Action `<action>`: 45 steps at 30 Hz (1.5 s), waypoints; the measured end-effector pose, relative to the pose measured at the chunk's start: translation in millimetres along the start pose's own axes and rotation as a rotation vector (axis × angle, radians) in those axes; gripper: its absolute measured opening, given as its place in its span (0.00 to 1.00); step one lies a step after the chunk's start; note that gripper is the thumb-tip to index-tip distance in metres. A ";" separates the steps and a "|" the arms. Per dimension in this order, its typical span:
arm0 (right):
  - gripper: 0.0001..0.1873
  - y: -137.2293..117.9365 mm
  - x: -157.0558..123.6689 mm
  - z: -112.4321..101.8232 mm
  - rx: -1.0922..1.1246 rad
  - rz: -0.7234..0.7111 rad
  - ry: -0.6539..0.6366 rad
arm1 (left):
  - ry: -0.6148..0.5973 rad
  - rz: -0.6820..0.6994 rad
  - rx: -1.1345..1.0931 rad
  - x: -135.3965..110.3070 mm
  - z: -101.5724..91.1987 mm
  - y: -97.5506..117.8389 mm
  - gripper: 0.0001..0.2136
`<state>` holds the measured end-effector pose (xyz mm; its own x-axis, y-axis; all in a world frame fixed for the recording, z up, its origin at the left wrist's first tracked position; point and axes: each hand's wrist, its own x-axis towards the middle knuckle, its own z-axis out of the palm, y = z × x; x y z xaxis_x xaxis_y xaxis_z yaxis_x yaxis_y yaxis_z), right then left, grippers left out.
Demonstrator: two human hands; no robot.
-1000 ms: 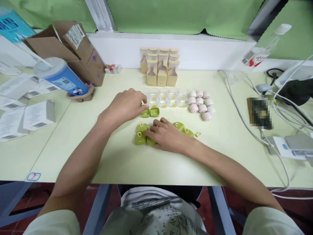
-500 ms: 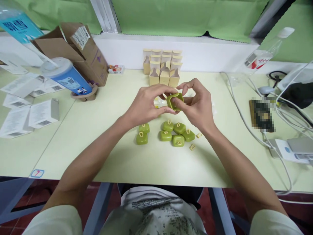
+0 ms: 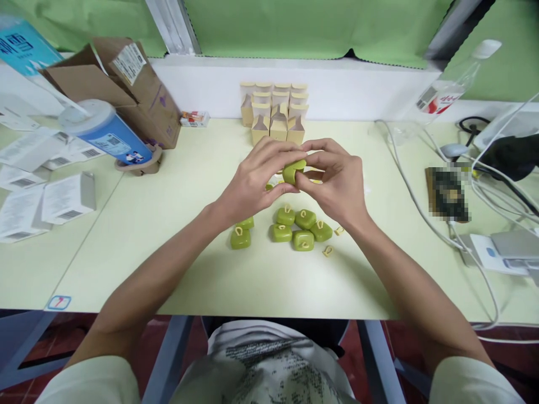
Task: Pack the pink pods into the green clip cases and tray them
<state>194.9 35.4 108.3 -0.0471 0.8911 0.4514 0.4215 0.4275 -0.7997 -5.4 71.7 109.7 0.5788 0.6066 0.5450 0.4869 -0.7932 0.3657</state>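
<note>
Both hands are raised over the middle of the table and pinch one small green case [image 3: 293,170] between their fingertips. My left hand [image 3: 255,179] grips it from the left, my right hand [image 3: 337,182] from the right. Below them on the table [image 3: 202,269] lie several closed green cases with yellow loops [image 3: 297,227], with one more pair to the left [image 3: 241,235]. Two loose yellow loops [image 3: 332,241] lie at the right of the group. The clear trays and pink pieces behind are mostly hidden by my hands.
Small beige cartons [image 3: 273,112] stand in rows at the back. A brown cardboard box [image 3: 118,84], a tilted blue cup [image 3: 105,132] and white packets [image 3: 46,196] sit at the left. Cables [image 3: 421,191], a plastic bottle [image 3: 442,95] and devices crowd the right side.
A second ago both hands rested on the table among the green pieces. They have lifted a green case together and now press it between their fingers, the case turned more closed than half a second ago.
</note>
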 end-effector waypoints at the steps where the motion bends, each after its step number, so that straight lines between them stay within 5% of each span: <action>1: 0.21 -0.2 0.8 -1.2 0.006 -0.002 -0.012 | -0.014 -0.001 -0.001 0.6 -0.7 -0.4 0.22; 15: 0.04 -2.2 4.0 -8.1 -0.092 -0.099 -0.079 | -0.051 0.018 -0.022 2.9 -5.3 -1.9 0.21; 20: 0.04 -10.0 12.2 -42.0 -0.054 -0.089 -0.098 | -0.069 -0.035 -0.005 4.5 -12.3 -5.0 0.23; 24: 0.03 2.5 18.5 -87.7 -0.402 0.094 -0.501 | -0.141 -0.091 -0.009 1.5 1.5 -17.0 0.20; 26: 0.08 14.9 19.8 -96.8 -0.616 0.230 -0.793 | -0.213 -0.115 -0.009 -1.4 16.4 -20.7 0.18; 28: 0.12 24.4 20.0 -93.5 -0.731 0.324 -0.920 | -0.275 -0.126 0.026 -4.1 31.9 -21.1 0.15; 34: 0.15 11.6 10.8 -46.4 -0.839 0.196 -0.757 | -0.350 -0.104 0.122 -7.3 54.3 -17.1 0.10; 39: 0.15 -0.8 -1.6 -10.5 -0.894 0.278 -0.882 | -0.360 -0.059 0.269 -10.7 56.1 -16.8 0.14; 42: 0.16 1.8 -0.2 -16.5 -0.892 0.272 -0.894 | -0.379 -0.057 0.312 -12.8 56.8 -14.7 0.16; 45: 0.14 4.2 7.4 -40.1 -0.738 0.251 -0.720 | -0.357 -0.075 0.305 -12.8 54.1 -11.7 0.16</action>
<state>232.6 37.6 124.1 -0.3056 0.9247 -0.2272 0.9277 0.2354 -0.2897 16.9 76.1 57.7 0.6975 0.6843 0.2125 0.6746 -0.7271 0.1271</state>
